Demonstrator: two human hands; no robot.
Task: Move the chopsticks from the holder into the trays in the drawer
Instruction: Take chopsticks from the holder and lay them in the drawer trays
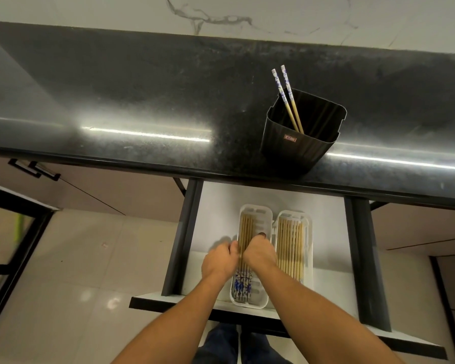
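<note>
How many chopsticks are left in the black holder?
2. The left chopstick and the right chopstick lean side by side in the holder on the counter, patterned ends up. Its dark inside could hide more.

**Polished stone, ribbed plastic, pale wood**

The bench [142, 106] is black speckled stone with a glossy polish. The holder [286, 145] is dark ribbed plastic, nearly matt. The chopsticks [290, 103] look like pale wood with painted blue-and-white tops. The trays [255, 207] are smooth white plastic.

Dim warm light, glare streaks on counter [147, 135], edges warped, pic slightly soft.
</note>
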